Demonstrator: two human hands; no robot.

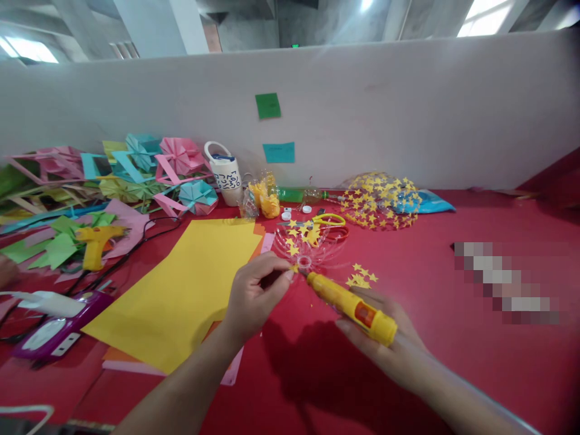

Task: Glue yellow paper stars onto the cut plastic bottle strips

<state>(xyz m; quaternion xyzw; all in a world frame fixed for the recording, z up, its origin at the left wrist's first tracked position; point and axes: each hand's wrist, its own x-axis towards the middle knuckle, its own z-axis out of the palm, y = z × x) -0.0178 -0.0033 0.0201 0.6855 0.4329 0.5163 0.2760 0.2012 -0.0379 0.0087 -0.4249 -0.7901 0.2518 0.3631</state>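
My left hand (260,290) pinches a small yellow paper star (294,268) between thumb and fingertips. In my right hand (385,335) is a yellow hot glue gun (347,302), its metal nozzle close to that star; whether they touch I cannot tell. Just behind the nozzle lies a clear plastic bottle piece (304,261), cut into strips that fan out from its neck. Several yellow stars (293,232) show on or among the strips. A small pile of loose paper stars (361,277) lies on the red table beyond my right hand.
Yellow paper sheets (194,272) lie left of centre. Scissors (333,220) and a star-covered plastic piece (378,199) sit behind. Leftward are another glue gun (96,244), a purple power strip (63,323) with cords, folded paper shapes (142,157) and a white tumbler (225,175).
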